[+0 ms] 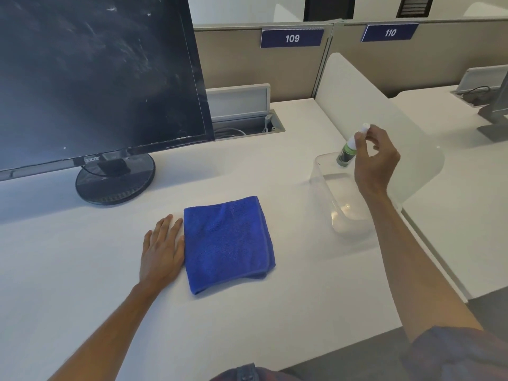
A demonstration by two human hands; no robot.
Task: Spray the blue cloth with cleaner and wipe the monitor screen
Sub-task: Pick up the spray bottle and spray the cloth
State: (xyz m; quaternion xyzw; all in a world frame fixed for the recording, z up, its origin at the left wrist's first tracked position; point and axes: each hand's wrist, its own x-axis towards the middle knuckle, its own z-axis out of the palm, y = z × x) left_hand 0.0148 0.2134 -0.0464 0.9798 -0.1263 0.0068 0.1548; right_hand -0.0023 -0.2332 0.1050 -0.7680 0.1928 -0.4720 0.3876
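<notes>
A folded blue cloth (228, 243) lies flat on the white desk (82, 270). My left hand (162, 248) rests palm down on the desk, fingers apart, touching the cloth's left edge. My right hand (373, 158) pinches the white cap of a small green cleaner bottle (347, 152), which hangs tilted over the far end of a clear plastic bin (321, 171). The black monitor (96, 72) stands at the far left on a round base; its dark screen is streaked with dust and smears.
An open cable tray (247, 125) with white cables sits behind the monitor. A white rounded divider (384, 119) separates this desk from the neighbouring desk on the right. Beige partitions with signs 109 (292, 38) and 110 run along the back.
</notes>
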